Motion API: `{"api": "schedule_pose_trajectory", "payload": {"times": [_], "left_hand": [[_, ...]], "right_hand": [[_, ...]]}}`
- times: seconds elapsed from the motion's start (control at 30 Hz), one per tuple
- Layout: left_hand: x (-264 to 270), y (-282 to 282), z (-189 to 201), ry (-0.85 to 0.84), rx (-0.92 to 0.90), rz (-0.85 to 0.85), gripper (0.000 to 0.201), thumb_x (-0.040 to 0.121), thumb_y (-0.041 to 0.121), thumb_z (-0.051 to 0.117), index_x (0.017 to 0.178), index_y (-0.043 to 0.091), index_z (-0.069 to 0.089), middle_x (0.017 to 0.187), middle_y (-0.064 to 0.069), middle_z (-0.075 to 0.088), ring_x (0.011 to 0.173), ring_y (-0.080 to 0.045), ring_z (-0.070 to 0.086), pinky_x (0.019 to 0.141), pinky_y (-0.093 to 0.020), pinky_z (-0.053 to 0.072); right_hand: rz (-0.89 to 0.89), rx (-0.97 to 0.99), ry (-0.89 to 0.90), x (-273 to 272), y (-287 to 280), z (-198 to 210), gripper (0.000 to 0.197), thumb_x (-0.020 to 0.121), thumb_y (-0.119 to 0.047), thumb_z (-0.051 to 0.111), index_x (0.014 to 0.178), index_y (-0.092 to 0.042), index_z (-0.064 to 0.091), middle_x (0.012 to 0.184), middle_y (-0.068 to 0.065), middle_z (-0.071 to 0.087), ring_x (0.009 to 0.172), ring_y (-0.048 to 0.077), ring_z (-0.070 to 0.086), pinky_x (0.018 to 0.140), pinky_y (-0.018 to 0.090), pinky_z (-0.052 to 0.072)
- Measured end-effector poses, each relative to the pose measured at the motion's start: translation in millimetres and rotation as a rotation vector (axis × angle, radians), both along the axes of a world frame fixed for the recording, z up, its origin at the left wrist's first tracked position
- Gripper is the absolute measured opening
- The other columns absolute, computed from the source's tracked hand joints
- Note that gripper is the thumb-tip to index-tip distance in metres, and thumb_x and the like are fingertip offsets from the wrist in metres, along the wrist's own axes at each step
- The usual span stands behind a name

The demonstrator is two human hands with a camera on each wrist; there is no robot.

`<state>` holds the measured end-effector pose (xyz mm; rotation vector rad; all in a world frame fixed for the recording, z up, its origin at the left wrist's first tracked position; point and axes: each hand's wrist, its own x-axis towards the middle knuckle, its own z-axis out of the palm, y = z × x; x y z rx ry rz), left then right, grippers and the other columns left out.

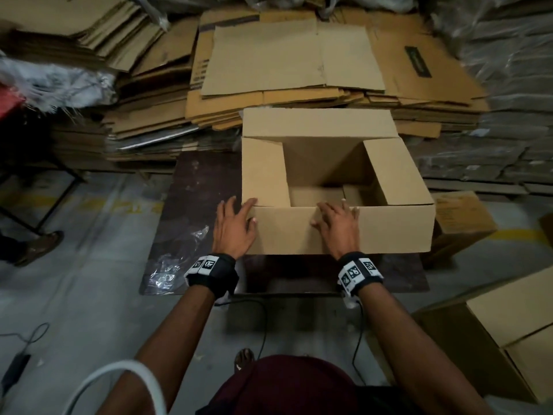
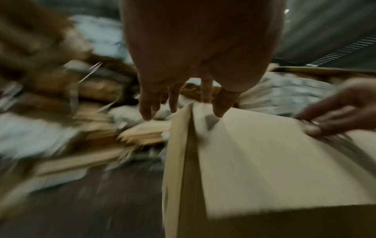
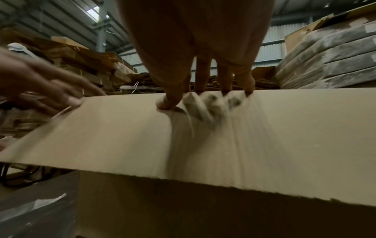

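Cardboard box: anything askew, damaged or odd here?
The box looks square and undamaged. Only oddity: crumpled clear plastic lying loose on the dark board left of it, beside the left hand.

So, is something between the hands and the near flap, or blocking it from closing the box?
Nothing visible does. The left hand and the right hand touch the near flap directly, and the two side flaps lie folded inward, flat.
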<state>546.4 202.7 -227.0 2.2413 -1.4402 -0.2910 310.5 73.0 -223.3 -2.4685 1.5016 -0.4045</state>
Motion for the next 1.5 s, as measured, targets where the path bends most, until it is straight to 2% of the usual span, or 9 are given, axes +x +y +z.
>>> {"api": "schedule_pose_trajectory", "payload": {"times": [0.33, 0.53, 0.6, 0.73, 0.87, 0.97, 1.07, 1.3, 1.5], "left_hand": [[-34, -91, 48, -0.531, 0.334, -0.373, 0.063, 0.099, 0.071, 0.019, 0.127, 0.04, 0.066, 0.169, -0.01, 0.018, 0.154, -0.047, 0.001, 0.119, -0.069, 0.006], [-13, -66, 104, -0.713, 0.03, -0.169, 0.045, 0.088, 0.05, 0.057, 0.126, 0.026, 0.064, 0.16, -0.015, 0.031, 0.153, -0.043, 0.013, 0.119, -0.07, 0.01], [11, -50, 114, -0.671, 0.02, 0.084, 0.058, 0.082, 0.05, 0.059, 0.135, 0.027, 0.058, 0.159, -0.018, 0.033, 0.153, -0.047, 0.007, 0.114, -0.078, 0.003], [53, -18, 94, -0.541, 0.135, 0.379, 0.04, 0.082, 0.05, 0.059, 0.106, 0.02, 0.069, 0.16, -0.022, 0.028, 0.15, -0.056, -0.007, 0.109, -0.084, 0.005], [54, -7, 51, -0.358, 0.284, 0.267, 0.075, 0.097, 0.068, 0.026, 0.135, 0.011, 0.058, 0.157, -0.027, 0.034, 0.153, -0.049, -0.003, 0.111, -0.081, -0.003], [42, -9, 26, -0.148, 0.273, 0.163, 0.081, 0.099, 0.071, 0.027, 0.153, 0.012, 0.037, 0.164, -0.034, 0.009, 0.154, -0.047, -0.003, 0.116, -0.075, -0.004], [40, -11, 14, -0.188, 0.257, 0.126, 0.079, 0.098, 0.072, 0.026, 0.148, 0.013, 0.044, 0.161, -0.04, 0.002, 0.153, -0.05, -0.006, 0.116, -0.072, -0.006], [75, -14, 26, -0.222, 0.227, 0.09, 0.079, 0.093, 0.075, 0.041, 0.133, 0.009, 0.061, 0.157, -0.037, 0.017, 0.142, -0.051, 0.027, 0.119, -0.056, 0.028], [45, -28, 33, -0.39, 0.226, 0.035, 0.047, 0.094, 0.046, 0.056, 0.134, 0.022, 0.06, 0.157, -0.027, 0.035, 0.149, -0.047, 0.021, 0.119, -0.068, 0.003]], "right_hand": [[-0.078, 0.016, -0.114, 16, -2, 7, 0.03, 0.088, -0.025, 0.077, 0.118, -0.018, 0.074, 0.118, 0.01, 0.074, 0.128, 0.04, 0.054, 0.117, 0.057, 0.024], [-0.092, 0.066, -0.106, 18, -4, 7, 0.032, 0.089, -0.032, 0.076, 0.12, -0.024, 0.073, 0.123, 0.003, 0.073, 0.132, 0.036, 0.052, 0.118, 0.052, 0.022], [-0.088, 0.074, -0.106, 17, -6, 6, 0.034, 0.089, -0.033, 0.076, 0.122, -0.026, 0.072, 0.125, 0.001, 0.072, 0.132, 0.034, 0.052, 0.12, 0.053, 0.02], [-0.051, 0.06, -0.121, 25, -3, 8, 0.034, 0.089, -0.034, 0.077, 0.121, -0.024, 0.073, 0.122, 0.0, 0.073, 0.128, 0.034, 0.055, 0.118, 0.053, 0.022], [0.007, 0.021, -0.113, 50, 8, 13, 0.03, 0.088, -0.037, 0.077, 0.115, -0.024, 0.075, 0.116, 0.001, 0.075, 0.113, 0.032, 0.061, 0.113, 0.053, 0.03], [0.029, -0.002, -0.103, 77, 24, 17, 0.027, 0.089, -0.039, 0.075, 0.113, -0.026, 0.074, 0.11, 0.003, 0.075, 0.105, 0.031, 0.064, 0.11, 0.052, 0.035], [-0.022, -0.016, -0.091, 96, 33, 20, 0.022, 0.089, -0.042, 0.074, 0.106, -0.028, 0.073, 0.103, 0.005, 0.075, 0.099, 0.032, 0.066, 0.108, 0.05, 0.039], [-0.008, 0.001, -0.077, 103, 40, 21, 0.036, 0.089, -0.054, 0.068, 0.118, -0.032, 0.07, 0.115, 0.002, 0.073, 0.105, 0.031, 0.065, 0.107, 0.051, 0.043], [-0.077, 0.041, -0.064, 74, 22, 40, 0.033, 0.098, -0.05, 0.057, 0.125, -0.037, 0.069, 0.113, 0.0, 0.076, 0.11, 0.029, 0.068, 0.098, 0.043, 0.05]]}}
